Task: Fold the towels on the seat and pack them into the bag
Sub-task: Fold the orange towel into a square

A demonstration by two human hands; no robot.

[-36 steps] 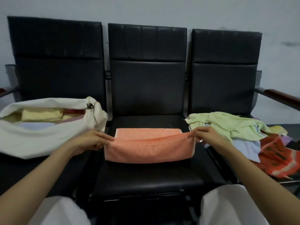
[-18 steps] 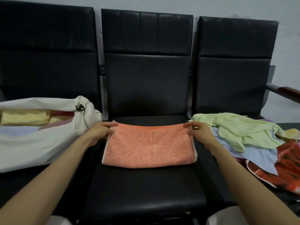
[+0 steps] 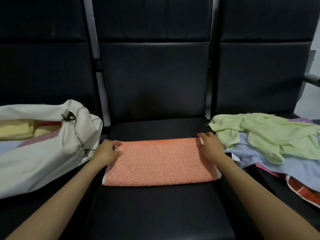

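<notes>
A folded orange towel (image 3: pixel 159 161) lies flat on the middle black seat (image 3: pixel 155 213). My left hand (image 3: pixel 108 152) pinches its far left corner and my right hand (image 3: pixel 210 147) pinches its far right corner, fingers curled over the folded edge. A white bag (image 3: pixel 45 158) lies open on the left seat, with folded yellow, pink and pale blue towels inside. On the right seat sits a loose heap of towels: a light green one (image 3: pixel 270 135) on top, a pale blue one (image 3: pixel 277 163) under it, a red-orange one (image 3: pixel 304 193) at the front.
Three black padded seats stand in a row with upright backs (image 3: pixel 154 75) behind. A chair armrest (image 3: pixel 313 80) juts out at the far right. Bare seat cushion shows in front of the orange towel.
Both hands carried the towel's near edge away from me and laid it over the far half. The towel now lies doubled and flat. The camera has moved closer and lower.
</notes>
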